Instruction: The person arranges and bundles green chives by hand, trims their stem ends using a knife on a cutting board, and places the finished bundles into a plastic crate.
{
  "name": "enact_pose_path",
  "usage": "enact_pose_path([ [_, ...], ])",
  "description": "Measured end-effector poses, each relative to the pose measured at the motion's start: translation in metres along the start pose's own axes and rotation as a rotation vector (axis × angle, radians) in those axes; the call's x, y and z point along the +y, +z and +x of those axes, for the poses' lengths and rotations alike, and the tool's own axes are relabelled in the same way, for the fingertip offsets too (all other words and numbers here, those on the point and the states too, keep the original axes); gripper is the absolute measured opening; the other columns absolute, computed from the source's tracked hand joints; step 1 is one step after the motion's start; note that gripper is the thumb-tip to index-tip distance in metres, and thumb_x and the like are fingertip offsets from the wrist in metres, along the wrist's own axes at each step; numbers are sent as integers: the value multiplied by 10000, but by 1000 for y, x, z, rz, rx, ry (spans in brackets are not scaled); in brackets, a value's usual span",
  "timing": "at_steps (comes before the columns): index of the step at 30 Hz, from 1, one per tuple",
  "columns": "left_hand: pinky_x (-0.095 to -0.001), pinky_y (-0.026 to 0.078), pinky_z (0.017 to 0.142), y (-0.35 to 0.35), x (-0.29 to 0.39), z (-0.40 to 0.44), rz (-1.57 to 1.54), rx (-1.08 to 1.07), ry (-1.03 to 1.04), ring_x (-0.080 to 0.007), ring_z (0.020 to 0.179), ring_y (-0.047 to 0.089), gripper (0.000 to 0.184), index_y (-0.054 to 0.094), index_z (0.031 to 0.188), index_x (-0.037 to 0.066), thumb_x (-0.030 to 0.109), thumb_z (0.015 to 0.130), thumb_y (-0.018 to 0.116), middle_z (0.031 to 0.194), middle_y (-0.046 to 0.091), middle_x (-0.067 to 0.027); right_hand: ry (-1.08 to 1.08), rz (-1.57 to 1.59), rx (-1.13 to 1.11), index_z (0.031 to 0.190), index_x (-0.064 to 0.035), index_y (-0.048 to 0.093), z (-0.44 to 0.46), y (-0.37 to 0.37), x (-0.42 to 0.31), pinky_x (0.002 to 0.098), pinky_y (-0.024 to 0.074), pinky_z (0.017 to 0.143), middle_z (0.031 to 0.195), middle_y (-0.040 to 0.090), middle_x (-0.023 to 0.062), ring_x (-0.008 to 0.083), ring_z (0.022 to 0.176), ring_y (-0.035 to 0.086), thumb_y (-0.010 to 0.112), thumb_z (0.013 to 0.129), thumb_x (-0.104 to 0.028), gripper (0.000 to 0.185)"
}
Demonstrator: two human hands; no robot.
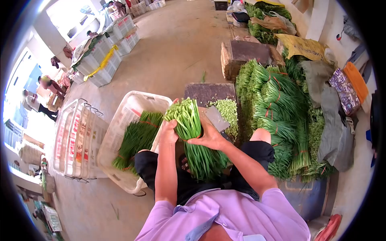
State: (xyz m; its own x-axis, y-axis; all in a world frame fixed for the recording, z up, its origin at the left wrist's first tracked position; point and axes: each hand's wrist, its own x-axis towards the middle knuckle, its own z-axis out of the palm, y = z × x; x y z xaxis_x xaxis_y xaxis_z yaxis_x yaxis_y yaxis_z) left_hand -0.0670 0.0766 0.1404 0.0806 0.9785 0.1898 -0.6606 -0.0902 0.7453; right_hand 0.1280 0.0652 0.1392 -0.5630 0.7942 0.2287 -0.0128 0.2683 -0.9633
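A thick bundle of chives (pixel 189 120) is held between my two hands over my lap, its pale cut ends tilted up and away and its dark green leaves hanging towards me. My left hand (pixel 169 131) is wrapped round its left side near the cut ends. Lower on the right side, my right hand (pixel 208 135) grips it near a band. Just beyond, a dark wooden board (pixel 207 91) carries a pile of trimmed stem pieces (pixel 226 112) and a broad grey blade (pixel 217 119), partly hidden by my right hand.
A white plastic crate (pixel 120 110) with tied chive bundles (pixel 138 138) stands at my left, beside stacked crates (pixel 74 140). On my right, tied chives are piled high (pixel 277 108) next to grey cloth (pixel 327 116). Other people (pixel 50 86) are at the far left.
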Motion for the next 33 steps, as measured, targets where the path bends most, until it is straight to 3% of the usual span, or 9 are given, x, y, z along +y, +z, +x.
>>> enact_pose_path([
  [5, -367, 488, 1024, 23, -6, -20, 333, 30, 100, -219, 1233, 554, 921, 424, 1419, 5, 108, 640, 904, 1339, 561, -102, -11, -249, 278, 1475, 46, 291, 8, 9, 12, 391, 428, 1083, 1381, 502, 221, 306, 1295, 519, 893, 729, -236, 1000],
  [7, -349, 491, 1016, 11, -32, -26, 470, 125, 110, -201, 1200, 570, 891, 456, 1389, 4, 7, 614, 897, 1300, 586, -85, -294, -326, 345, 1422, 36, 369, 7, 18, 24, 422, 455, 1033, 1307, 522, 276, 403, 1230, 542, 850, 758, -225, 860],
  [11, -316, 549, 922, 8, -33, -34, 399, 220, 110, -161, 1083, 632, 700, 504, 1318, 6, -126, 694, 791, 1225, 627, -73, -200, -745, 223, 1400, 27, 423, -5, -1, 26, 439, 481, 980, 1235, 586, 257, 406, 1154, 589, 763, 839, -254, 714],
  [14, -319, 559, 912, 4, -30, -41, 439, 181, 30, -169, 1087, 634, 731, 487, 1329, 8, -118, 681, 802, 1226, 625, -76, 55, -431, -33, 1299, 16, 550, 19, -49, -4, 405, 524, 880, 1073, 681, 189, 318, 987, 672, 703, 892, -275, 523],
  [16, -321, 560, 912, 0, -36, -41, 519, 162, 44, -173, 1090, 634, 750, 478, 1335, 11, -110, 673, 810, 1227, 622, -76, 88, -79, 291, 1151, 9, 652, 35, -61, -13, 341, 537, 788, 919, 719, 116, 202, 828, 681, 696, 905, -244, 355],
  [19, -332, 550, 934, 4, -38, -41, 575, 160, -22, -175, 1104, 629, 794, 467, 1341, 14, -75, 648, 845, 1231, 616, -76, 97, -189, 235, 1048, 7, 695, 47, -69, -32, 288, 526, 750, 881, 723, 84, 118, 781, 648, 720, 896, -219, 273],
  [24, -339, 516, 978, 1, -42, -42, 568, 110, -5, -167, 1118, 616, 780, 485, 1327, 19, -60, 644, 854, 1229, 615, -66, 190, -187, 113, 960, 17, 715, 54, -82, -37, 274, 519, 666, 815, 707, 56, 107, 722, 634, 736, 895, -186, 213],
  [30, -341, 518, 965, -10, -40, -44, 574, 142, -18, -177, 1105, 621, 768, 486, 1340, 16, -87, 657, 824, 1226, 622, -69, 9, 556, 383, 891, -43, 649, 54, -97, -38, 240, 502, 543, 825, 649, 34, 81, 637, 583, 621, 980, -80, 100],
  [33, -384, 537, 958, -13, -25, -46, 536, 306, -47, -223, 1114, 638, 668, 518, 1340, 0, -109, 721, 744, 1215, 648, -102, -21, 331, 424, 998, -22, 664, 41, -108, -10, 252, 530, 620, 869, 672, 57, 105, 700, 627, 641, 953, -101, 94],
])
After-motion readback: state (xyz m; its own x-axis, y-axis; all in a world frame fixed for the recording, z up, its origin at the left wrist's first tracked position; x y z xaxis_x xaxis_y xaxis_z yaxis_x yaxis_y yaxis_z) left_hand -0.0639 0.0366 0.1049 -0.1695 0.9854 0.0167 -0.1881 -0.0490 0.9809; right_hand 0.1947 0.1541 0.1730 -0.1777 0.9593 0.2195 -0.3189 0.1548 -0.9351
